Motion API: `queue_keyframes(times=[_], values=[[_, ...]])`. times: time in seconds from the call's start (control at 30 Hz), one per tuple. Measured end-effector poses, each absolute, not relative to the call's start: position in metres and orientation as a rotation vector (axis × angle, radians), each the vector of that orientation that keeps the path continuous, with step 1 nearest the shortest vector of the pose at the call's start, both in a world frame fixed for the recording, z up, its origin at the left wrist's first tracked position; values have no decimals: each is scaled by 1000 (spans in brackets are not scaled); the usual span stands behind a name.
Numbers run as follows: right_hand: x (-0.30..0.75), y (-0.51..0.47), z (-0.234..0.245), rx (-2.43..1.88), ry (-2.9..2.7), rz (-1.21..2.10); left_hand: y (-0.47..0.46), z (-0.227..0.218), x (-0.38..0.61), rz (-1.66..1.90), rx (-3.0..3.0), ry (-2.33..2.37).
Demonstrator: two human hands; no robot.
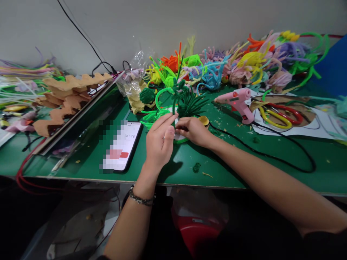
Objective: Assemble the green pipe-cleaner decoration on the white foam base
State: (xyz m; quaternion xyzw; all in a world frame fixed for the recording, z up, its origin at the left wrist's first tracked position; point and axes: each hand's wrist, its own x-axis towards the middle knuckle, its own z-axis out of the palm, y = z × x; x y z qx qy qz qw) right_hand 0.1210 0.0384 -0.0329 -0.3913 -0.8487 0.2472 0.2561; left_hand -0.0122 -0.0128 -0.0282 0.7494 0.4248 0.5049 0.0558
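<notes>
My left hand (159, 141) and my right hand (193, 130) meet over the green table (238, 159), fingers pinched together on a dark green pipe-cleaner bundle (187, 101) that rises between them. A white disc shows partly under the fingertips. Light green pipe cleaners (154, 116) lie curled just behind my left hand. A bracelet circles my left wrist.
A phone (123, 144) lies left of my hands beside a tablet (81, 119). A pink glue gun (238, 103) with a black cord stands to the right, near red and yellow scissors (282, 115). Colourful pipe-cleaner flowers (244, 65) pile along the wall; brown paper cut-outs (67, 94) sit at left.
</notes>
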Motion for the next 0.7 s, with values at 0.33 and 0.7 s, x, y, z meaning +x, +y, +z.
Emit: queue_keyframes(times=[0.33,0.7], values=[[121,40,-35,-1033,-2326,636,-14,-27,-12,1522,2271,1303],[121,40,-35,-1038,-2319,644,-14,-27,-12,1523,2269,1309]])
